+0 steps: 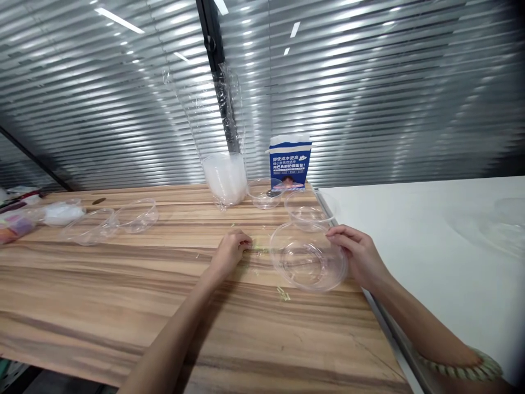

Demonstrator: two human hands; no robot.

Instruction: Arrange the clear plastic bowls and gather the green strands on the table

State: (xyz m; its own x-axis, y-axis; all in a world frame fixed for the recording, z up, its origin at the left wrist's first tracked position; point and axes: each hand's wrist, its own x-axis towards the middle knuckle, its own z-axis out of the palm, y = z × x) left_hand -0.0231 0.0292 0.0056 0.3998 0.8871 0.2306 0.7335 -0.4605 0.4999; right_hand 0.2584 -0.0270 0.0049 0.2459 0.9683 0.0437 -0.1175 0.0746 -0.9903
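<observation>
My right hand (355, 249) grips the rim of a clear round plastic bowl (305, 265), which is tilted over the wooden table. To the left of that bowl, my left hand (234, 247) is closed low over the tabletop, its fingers pinched together near some small yellow-green bits (259, 249); what it holds, if anything, is too small to make out. More yellow-green bits (283, 294) lie in front of the bowl. Just behind it stands another clear bowl (309, 210), and a third clear bowl (266, 194) is farther back.
A stack of clear bowls (225, 178) in a plastic wrapper and a blue printed bag (289, 164) stand at the back. Two clear bowls (137, 216) (92, 227) and plastic bags (61, 212) are at the left. A white table (422, 230) adjoins on the right.
</observation>
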